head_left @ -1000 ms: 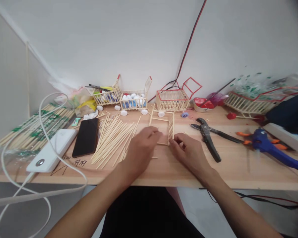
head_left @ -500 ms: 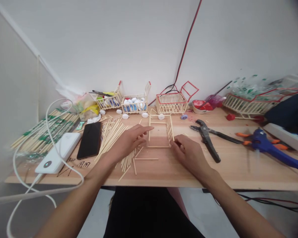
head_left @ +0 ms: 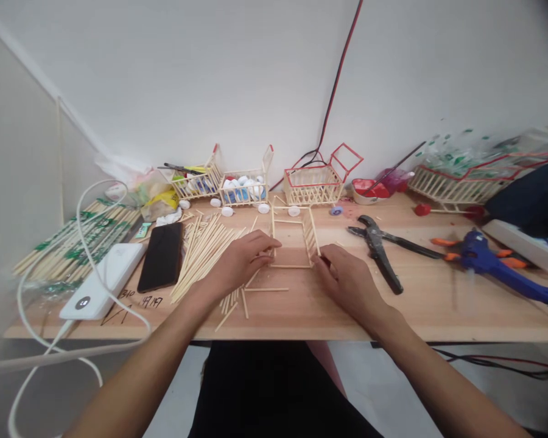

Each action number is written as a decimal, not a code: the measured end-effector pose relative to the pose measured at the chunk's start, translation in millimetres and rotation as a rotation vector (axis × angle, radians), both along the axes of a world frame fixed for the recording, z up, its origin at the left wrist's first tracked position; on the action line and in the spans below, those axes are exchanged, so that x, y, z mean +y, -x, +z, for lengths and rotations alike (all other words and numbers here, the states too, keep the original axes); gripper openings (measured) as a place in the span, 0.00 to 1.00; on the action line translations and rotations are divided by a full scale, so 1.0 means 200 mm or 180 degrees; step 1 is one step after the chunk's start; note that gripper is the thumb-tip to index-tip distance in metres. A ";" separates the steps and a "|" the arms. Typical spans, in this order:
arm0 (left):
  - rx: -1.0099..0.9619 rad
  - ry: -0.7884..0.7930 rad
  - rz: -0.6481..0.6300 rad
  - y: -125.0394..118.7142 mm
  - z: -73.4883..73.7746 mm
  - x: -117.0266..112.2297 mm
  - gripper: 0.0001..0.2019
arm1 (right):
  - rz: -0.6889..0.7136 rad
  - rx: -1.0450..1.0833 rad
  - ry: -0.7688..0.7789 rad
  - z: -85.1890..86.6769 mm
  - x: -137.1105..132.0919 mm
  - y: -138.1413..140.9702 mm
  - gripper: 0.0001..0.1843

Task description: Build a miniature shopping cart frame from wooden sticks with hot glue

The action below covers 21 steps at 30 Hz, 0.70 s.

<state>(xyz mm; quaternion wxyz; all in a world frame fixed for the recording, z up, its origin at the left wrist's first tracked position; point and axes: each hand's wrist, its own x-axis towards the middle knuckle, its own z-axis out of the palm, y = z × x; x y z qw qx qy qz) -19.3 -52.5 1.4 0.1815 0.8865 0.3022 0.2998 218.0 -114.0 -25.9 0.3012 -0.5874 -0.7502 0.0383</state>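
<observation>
A small open frame of wooden sticks (head_left: 292, 266) stands on the table between my hands, its right side filled in with slats. My left hand (head_left: 244, 258) is closed at the near left part of the frame, index finger and thumb pinching its side. At the near right corner, my right hand (head_left: 347, 271) has its fingertips closed on the frame, some of them hidden behind the hand. Loose cut sticks (head_left: 205, 246) lie fanned out beside and under my left hand, and a single stick (head_left: 267, 289) lies in front of the frame.
Stick-built carts (head_left: 314, 185) line the wall. On the right lie black-handled cutters (head_left: 378, 255) and a blue glue gun (head_left: 493, 264). Toward the left are a phone (head_left: 161, 257), a white power bank (head_left: 103, 281) with its looping cable, and packaged chopsticks (head_left: 82, 240).
My left index finger, stretched out over the frame before, has drawn back and closed with the thumb on its left side. My right hand stays at the right corner. The view has shifted slightly.
</observation>
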 end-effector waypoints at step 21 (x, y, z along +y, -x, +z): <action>-0.0364 0.0053 0.0316 -0.04 -0.08 -0.02 0.12 | 0.0054 -0.0040 -0.0038 0.01 0.01 -0.01 0.14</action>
